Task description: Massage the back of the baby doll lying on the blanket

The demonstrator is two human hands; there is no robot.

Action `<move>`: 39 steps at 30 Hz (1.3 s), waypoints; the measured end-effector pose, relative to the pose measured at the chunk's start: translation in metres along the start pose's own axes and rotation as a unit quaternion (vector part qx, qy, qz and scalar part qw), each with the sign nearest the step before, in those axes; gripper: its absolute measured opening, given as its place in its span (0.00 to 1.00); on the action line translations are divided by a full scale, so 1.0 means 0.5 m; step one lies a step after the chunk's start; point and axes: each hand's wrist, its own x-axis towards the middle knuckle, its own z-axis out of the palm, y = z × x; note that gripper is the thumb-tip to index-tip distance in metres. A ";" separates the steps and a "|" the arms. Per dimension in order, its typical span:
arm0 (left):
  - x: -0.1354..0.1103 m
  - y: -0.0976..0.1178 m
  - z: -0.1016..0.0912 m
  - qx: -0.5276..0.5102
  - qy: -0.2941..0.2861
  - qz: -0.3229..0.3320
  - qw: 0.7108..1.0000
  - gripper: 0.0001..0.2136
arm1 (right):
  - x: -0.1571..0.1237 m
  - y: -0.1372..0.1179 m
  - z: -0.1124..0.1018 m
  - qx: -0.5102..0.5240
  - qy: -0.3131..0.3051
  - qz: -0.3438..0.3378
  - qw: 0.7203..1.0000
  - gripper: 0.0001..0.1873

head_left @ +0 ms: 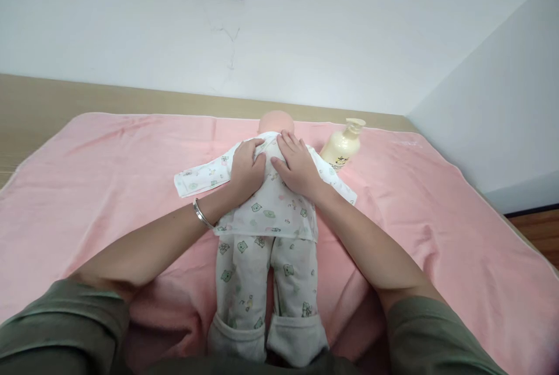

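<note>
A baby doll, its bald head toward the wall, lies stretched out in a white printed top and matching trousers. My left hand rests on the upper part of the top at the left shoulder side, fingers bent with the thumb apart. Beside it, my right hand lies flat on the top near the neck, fingers spread. Both sleeves of the top extend outward. The doll's face is not visible, and the trousers' folded cuffs cover its feet.
A cream pump bottle leans at the right, close to the doll's sleeve. Underneath spreads a pink blanket, wrinkled near me, over a wooden surface. White walls stand behind and at the right.
</note>
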 end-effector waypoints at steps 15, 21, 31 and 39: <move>-0.014 0.006 0.014 0.167 -0.056 0.104 0.979 0.25 | 0.001 0.022 -0.011 -0.044 -0.027 -0.068 0.996 0.37; 0.014 0.021 -0.010 0.169 -0.116 0.073 0.976 0.20 | -0.017 -0.023 -0.003 -0.094 0.001 -0.016 0.995 0.33; 0.042 0.029 -0.031 0.207 -0.164 0.031 0.964 0.15 | -0.056 -0.065 0.013 -0.051 0.037 -0.037 0.997 0.29; -0.017 0.048 -0.033 0.306 -0.175 0.219 0.910 0.17 | 0.010 -0.008 -0.007 -0.033 -0.013 0.049 0.998 0.36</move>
